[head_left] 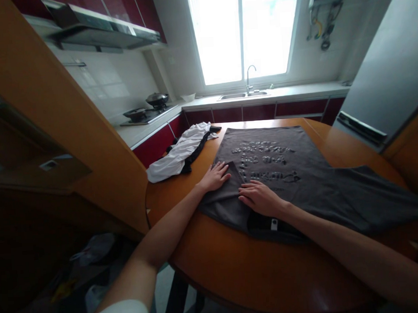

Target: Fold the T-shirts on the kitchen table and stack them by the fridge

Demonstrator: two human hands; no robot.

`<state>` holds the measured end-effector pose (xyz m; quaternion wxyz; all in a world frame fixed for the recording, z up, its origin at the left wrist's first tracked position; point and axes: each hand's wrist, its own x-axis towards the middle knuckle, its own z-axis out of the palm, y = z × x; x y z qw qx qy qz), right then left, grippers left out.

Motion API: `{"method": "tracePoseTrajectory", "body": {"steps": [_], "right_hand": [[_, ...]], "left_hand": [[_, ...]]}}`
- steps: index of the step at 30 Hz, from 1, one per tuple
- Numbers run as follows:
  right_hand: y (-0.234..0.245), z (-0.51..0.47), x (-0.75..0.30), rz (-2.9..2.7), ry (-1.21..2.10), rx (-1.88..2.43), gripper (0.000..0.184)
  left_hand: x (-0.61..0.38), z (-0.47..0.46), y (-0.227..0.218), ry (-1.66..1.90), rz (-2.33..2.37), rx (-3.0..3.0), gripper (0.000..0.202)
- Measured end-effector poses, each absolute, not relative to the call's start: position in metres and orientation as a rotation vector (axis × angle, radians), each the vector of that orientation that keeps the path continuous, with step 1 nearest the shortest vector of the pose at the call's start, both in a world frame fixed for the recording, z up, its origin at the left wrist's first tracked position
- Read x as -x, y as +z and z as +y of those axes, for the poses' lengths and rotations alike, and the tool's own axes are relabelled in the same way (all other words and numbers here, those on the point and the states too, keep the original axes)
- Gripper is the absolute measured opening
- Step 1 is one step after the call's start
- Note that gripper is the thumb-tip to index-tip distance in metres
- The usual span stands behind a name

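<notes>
A dark grey shirt (275,138) with raised lettering lies spread on the table, its collar and white neck label (274,224) toward me. One sleeve stretches out to the right, while the left one is folded inward over the body. My left hand (215,176) rests flat on that folded sleeve, fingers spread. Close to the collar, my right hand (259,198) lies on the cloth by the fold's edge, its fingers stretched out and slightly bent. Whether its fingertips pinch any fabric is hard to see.
The shirt lies on a round wooden table (273,275). A pile of white and black clothing (180,153) sits at its left edge. Beyond are a counter with a sink (232,96), a stove with pans (157,99), and a fridge (377,70) at right.
</notes>
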<state>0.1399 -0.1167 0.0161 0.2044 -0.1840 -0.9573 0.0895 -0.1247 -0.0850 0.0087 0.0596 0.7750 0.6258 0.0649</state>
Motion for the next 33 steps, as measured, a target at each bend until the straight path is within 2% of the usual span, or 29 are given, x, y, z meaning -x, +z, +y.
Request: {"method": "tracePoseTrajectory", "body": {"steps": [9,13,33], "right_hand": [[0.015,-0.116,-0.140,-2.660,0.234,0.512,0.026],[0.014,-0.115,-0.139,-2.652,0.228,0.513,0.026],[0.012,-0.115,-0.135,-2.631,0.218,0.530,0.027]], "left_hand": [[0.118,-0.093,0.013,0.273,1.782,-2.453,0.064],[0.113,-0.096,0.007,0.161,1.680,-2.432,0.063],[0.122,-0.142,0.016,0.170,1.679,-2.507,0.058]]}}
